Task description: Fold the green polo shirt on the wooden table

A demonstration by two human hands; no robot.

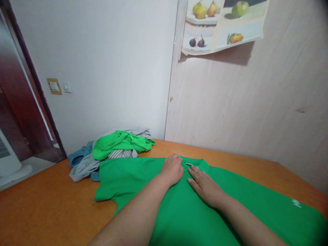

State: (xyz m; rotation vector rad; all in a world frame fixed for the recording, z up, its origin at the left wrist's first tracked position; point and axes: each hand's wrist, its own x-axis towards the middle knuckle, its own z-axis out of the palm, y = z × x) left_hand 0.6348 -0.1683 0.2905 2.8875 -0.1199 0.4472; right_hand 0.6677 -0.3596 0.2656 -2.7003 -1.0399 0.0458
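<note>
A green T-shirt (pixel 187 208) is spread over the orange tabletop, its collar toward the wall and one sleeve out to the left. My left hand (pixel 173 169) is closed at the left side of the collar, with its fingers curled on the fabric and the fingertips partly hidden. Just right of it, my right hand (pixel 206 187) lies open and flat on the shirt below the neckline, fingers stretched toward the collar. A small pale label (pixel 189 164) shows inside the neck opening. White lettering (pixel 296 203) marks the right part of the shirt.
A heap of crumpled clothes, with a bright green garment (pixel 123 143) on top and a blue-grey one (pixel 85 167) below, lies at the back left of the table (pixel 51 201). Behind stands a wall with a fruit poster (pixel 217 30). A dark red door (pixel 17 102) is at left.
</note>
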